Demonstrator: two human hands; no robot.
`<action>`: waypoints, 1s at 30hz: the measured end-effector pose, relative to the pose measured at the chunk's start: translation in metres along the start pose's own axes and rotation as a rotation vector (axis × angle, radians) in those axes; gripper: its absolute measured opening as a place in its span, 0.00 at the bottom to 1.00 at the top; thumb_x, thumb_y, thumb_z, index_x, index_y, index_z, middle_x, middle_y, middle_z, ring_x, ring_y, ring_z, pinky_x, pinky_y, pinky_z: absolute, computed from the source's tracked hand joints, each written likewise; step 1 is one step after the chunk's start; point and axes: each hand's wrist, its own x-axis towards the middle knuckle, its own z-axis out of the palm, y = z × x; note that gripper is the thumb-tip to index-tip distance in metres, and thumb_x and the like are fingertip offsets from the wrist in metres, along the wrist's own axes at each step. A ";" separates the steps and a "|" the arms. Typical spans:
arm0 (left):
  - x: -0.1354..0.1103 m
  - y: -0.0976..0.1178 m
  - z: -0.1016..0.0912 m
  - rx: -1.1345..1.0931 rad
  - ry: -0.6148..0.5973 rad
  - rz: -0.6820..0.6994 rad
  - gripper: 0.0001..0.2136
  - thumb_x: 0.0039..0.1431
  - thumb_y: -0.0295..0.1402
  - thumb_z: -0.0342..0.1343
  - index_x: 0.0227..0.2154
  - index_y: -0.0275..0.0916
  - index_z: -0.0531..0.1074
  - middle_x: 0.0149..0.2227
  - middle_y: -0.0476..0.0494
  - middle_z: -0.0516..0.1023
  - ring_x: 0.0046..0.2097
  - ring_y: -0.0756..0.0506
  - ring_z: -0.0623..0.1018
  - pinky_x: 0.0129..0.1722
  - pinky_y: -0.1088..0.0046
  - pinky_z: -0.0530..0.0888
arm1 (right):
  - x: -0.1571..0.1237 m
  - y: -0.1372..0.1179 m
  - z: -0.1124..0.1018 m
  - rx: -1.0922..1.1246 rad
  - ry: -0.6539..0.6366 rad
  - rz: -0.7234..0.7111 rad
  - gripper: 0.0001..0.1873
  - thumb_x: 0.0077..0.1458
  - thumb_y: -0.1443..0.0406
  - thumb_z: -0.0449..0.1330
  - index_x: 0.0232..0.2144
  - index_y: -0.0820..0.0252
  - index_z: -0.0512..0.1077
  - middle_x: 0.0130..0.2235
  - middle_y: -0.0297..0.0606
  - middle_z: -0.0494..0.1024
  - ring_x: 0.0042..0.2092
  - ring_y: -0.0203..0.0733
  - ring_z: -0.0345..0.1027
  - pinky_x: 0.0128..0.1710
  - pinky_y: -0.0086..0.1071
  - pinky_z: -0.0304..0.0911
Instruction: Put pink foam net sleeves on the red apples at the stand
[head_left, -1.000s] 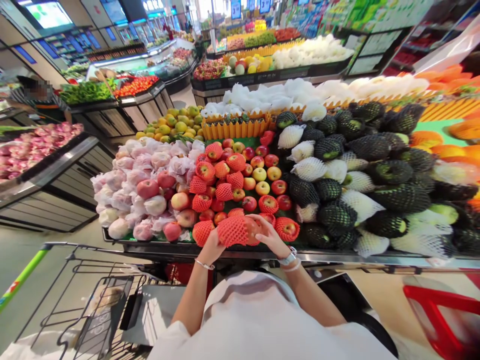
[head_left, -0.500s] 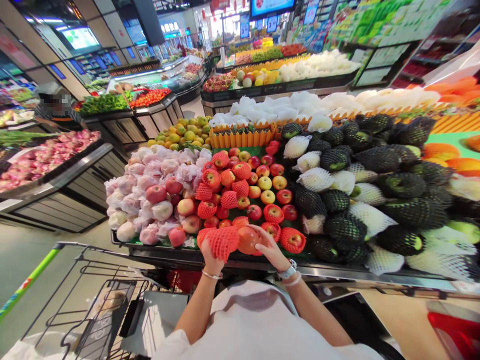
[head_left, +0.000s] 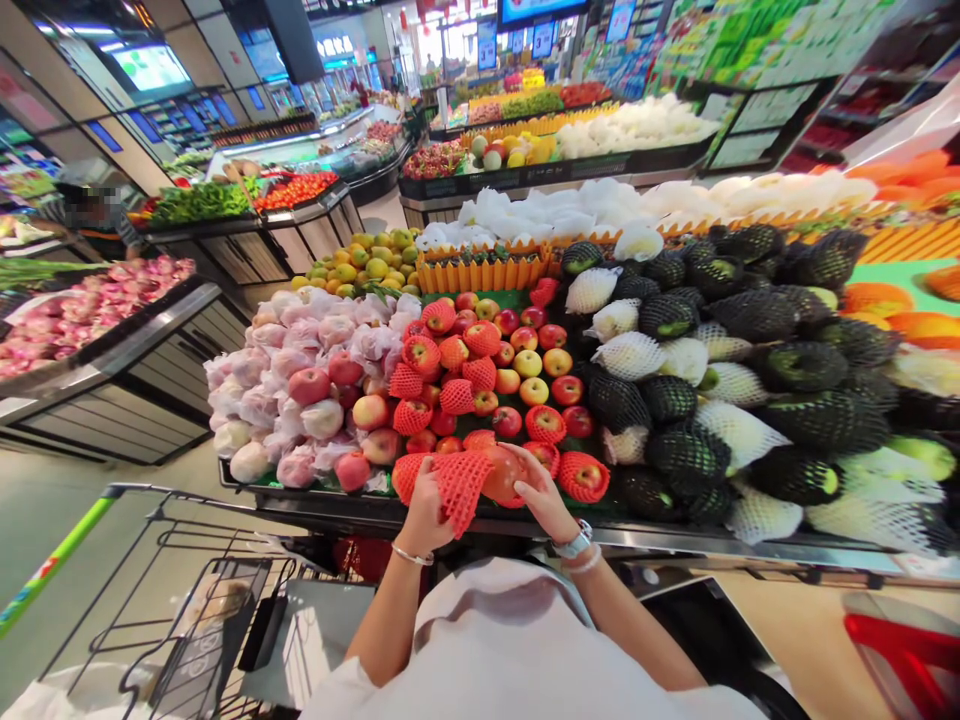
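Note:
At the front edge of the fruit stand, my left hand pinches a red foam net sleeve that hangs partly pulled off a red apple. My right hand, with a watch on its wrist, cups that apple from the right. Behind them lie more red and yellow apples, some in red nets.
Pink-wrapped apples fill the stand's left part; fruit in black and white nets fills its right. A shopping cart stands at my lower left. A person is at a far counter on the left. Other produce stands lie behind.
The red net has slid off to the left, baring more of the apple. Both hands stay low at the stand's front edge. The view has shifted slightly.

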 end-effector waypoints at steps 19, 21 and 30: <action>0.003 0.014 0.010 -0.029 0.323 -0.024 0.11 0.51 0.37 0.54 0.32 0.35 0.74 0.41 0.35 0.71 0.44 0.39 0.73 0.43 0.59 0.74 | -0.021 0.002 0.014 0.068 -0.142 -0.022 0.28 0.49 0.57 0.67 0.53 0.49 0.67 0.55 0.39 0.71 0.53 0.45 0.68 0.53 0.40 0.64; 0.001 0.011 0.012 -0.003 0.296 -0.009 0.13 0.50 0.36 0.55 0.38 0.34 0.72 0.45 0.33 0.71 0.48 0.37 0.73 0.47 0.56 0.73 | -0.021 0.005 0.012 0.049 -0.108 -0.023 0.28 0.50 0.56 0.66 0.53 0.49 0.67 0.54 0.39 0.71 0.52 0.45 0.68 0.53 0.39 0.64; 0.001 0.005 0.013 -0.060 -0.101 -0.102 0.17 0.52 0.23 0.54 0.47 0.34 0.69 0.48 0.34 0.73 0.52 0.38 0.72 0.53 0.55 0.70 | -0.023 0.011 0.012 0.167 0.175 0.140 0.26 0.53 0.53 0.62 0.53 0.51 0.66 0.58 0.42 0.68 0.55 0.48 0.66 0.50 0.41 0.66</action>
